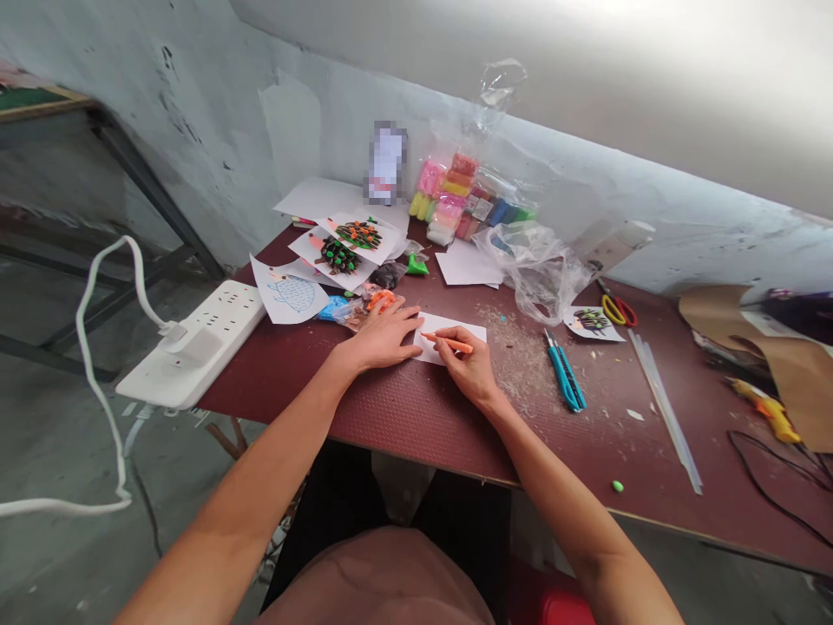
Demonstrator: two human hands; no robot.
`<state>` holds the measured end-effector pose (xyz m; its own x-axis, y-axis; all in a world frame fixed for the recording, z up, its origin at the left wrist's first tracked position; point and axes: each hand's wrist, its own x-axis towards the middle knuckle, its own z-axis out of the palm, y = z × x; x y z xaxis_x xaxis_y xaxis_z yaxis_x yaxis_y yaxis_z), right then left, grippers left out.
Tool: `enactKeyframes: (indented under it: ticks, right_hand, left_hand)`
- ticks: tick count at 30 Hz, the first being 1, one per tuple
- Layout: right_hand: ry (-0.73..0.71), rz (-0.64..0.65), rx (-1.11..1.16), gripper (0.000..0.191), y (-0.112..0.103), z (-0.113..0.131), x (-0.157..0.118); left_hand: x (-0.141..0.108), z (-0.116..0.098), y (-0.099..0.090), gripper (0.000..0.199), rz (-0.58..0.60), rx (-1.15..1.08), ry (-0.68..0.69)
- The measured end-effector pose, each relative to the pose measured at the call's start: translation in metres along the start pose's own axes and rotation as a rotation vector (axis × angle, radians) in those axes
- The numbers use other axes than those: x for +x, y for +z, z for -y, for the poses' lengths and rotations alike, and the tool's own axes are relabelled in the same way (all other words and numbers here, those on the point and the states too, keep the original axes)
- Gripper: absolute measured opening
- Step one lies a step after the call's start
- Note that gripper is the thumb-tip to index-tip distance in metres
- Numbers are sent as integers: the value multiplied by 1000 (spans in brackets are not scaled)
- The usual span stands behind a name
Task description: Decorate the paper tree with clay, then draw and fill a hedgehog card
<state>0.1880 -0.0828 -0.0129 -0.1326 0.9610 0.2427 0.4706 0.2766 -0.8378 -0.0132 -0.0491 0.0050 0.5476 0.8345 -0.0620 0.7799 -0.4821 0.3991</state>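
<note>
A small white paper [468, 332] lies on the dark red table [403, 408] in front of me. My right hand [467, 360] grips an orange pen [461, 345], its tip on the left part of the paper. Flat beside it, my left hand [383, 337] has its fingers spread, the fingertips at the paper's left edge. Just behind that hand are bags of orange clay [381, 299] and blue clay [332, 306]. To the left is a sheet with a blue hedgehog drawing [294, 292]; two decorated hedgehog cards [338, 256] lie behind.
A white power strip [195, 343] overhangs the left table edge. Packed coloured clay [449, 200] and a clear plastic bag [540, 269] are at the back. Rightward are a teal cutter [565, 371], scissors [618, 311], glue sticks [667, 417] and a yellow glue gun [768, 411].
</note>
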Motion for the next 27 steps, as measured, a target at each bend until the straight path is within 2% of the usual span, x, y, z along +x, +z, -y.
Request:
enactKeyframes:
  ticks: [13, 27]
  right_hand:
    - [-70, 0, -10, 21, 1, 1, 0]
    - [-66, 76, -33, 19, -4, 4, 2]
  left_hand:
    - [1, 1, 1, 56, -14, 0, 8]
    - [1, 2, 2, 56, -9, 0, 6]
